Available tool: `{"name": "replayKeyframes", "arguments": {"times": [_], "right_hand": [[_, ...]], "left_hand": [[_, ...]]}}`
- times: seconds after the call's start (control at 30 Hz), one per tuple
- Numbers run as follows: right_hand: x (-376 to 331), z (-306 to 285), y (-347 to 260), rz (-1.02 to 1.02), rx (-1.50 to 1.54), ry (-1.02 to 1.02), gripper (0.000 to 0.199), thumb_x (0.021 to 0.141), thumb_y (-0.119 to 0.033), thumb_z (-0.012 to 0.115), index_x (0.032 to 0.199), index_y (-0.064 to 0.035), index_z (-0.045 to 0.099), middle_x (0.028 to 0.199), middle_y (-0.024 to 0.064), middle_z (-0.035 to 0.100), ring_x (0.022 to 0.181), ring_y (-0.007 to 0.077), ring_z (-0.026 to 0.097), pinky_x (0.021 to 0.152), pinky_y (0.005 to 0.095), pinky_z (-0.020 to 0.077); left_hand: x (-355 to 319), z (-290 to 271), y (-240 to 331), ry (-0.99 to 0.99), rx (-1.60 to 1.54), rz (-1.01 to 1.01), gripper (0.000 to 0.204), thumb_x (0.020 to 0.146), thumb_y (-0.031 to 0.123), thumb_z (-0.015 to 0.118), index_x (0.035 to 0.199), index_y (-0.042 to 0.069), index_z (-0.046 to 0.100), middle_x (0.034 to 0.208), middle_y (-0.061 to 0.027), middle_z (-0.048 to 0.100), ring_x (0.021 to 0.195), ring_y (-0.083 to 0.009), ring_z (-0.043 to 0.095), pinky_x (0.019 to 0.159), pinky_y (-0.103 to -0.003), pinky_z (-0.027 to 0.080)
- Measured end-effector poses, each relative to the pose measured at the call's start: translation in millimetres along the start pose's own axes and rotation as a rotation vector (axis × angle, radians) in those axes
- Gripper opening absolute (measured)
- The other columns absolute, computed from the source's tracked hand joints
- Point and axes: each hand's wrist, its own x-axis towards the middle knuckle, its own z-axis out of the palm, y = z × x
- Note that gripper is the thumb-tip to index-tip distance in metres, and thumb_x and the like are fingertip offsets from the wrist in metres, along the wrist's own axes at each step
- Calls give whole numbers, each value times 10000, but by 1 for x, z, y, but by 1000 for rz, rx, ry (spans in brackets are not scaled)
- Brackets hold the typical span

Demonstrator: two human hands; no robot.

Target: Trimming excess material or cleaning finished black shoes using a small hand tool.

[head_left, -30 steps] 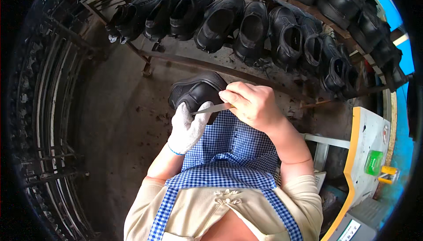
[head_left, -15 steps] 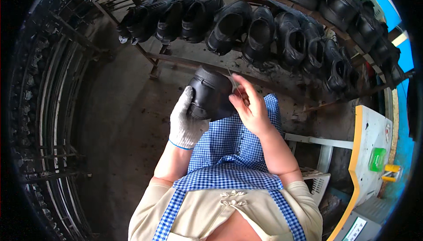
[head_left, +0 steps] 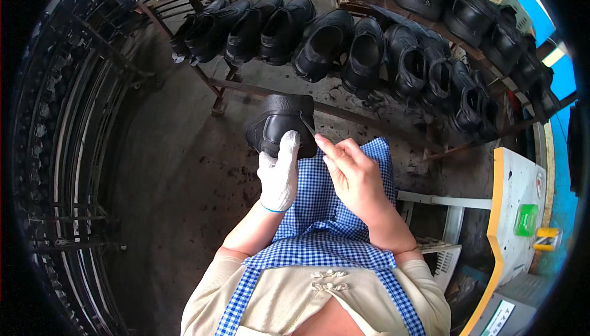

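Note:
A black leather shoe (head_left: 278, 122) is held up in front of my apron, its sole edge facing away from me. My left hand (head_left: 280, 176), in a white knitted glove, is closed on it, with the thumb pressed against the upper. My bare right hand (head_left: 356, 173) pinches a thin pointed metal tool (head_left: 308, 126). The tool's tip meets the shoe's right side, close to the line where upper and sole join. Its handle end is hidden inside my fingers.
Beyond the shoe stands a metal rack (head_left: 264, 92) with rows of black shoes (head_left: 322, 44). Another dark rack (head_left: 67, 194) runs along the left. At right is a white table (head_left: 516, 207) with a yellow edge, bearing a green item (head_left: 526, 220) and a yellow-and-clear roll (head_left: 546, 239).
The shoe has turned in my left hand, whose thumb now lies across the upper. My right hand has moved slightly down, and the tool's tip now touches the shoe's side.

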Motion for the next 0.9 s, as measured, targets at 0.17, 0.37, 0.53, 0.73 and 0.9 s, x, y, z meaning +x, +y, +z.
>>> {"name": "replayKeyframes", "arguments": {"times": [0.17,0.37,0.53,0.73,0.9], "right_hand": [[-1,7,-14,54,18,24,357,904,-52,623,1258,-98,621,820,93,565,626,209,595,569,317,495],[-5,14,-9,11,0,21,460,887,-83,624,1336,-157,557,849,85,567,615,221,630,534,336,534],[-2,20,-11,43,-22,27,473,881,-75,624,1342,-159,553,851,76,564,608,217,623,531,335,531],[1,30,-12,101,-6,57,397,908,-61,608,1301,-115,588,814,103,551,626,225,599,562,340,497],[31,31,1,82,101,138,390,936,-54,565,1323,-104,565,824,115,562,650,221,583,582,312,481]], "left_hand": [[-2,-6,-20,35,313,273,241,962,156,591,1161,23,612,959,-31,652,835,-86,579,700,-247,483],[3,2,-17,74,-116,72,228,945,143,619,1154,53,624,986,-11,652,853,-80,587,707,-233,475],[6,1,-24,70,-80,83,220,948,152,614,1141,49,633,996,-18,661,850,-90,593,725,-236,478],[4,8,-22,130,24,86,243,948,187,616,1133,32,637,1012,-23,668,855,-110,608,742,-270,492],[-5,4,-36,73,139,157,298,941,213,626,1174,26,626,1060,-65,666,911,-137,619,814,-277,496]]}}
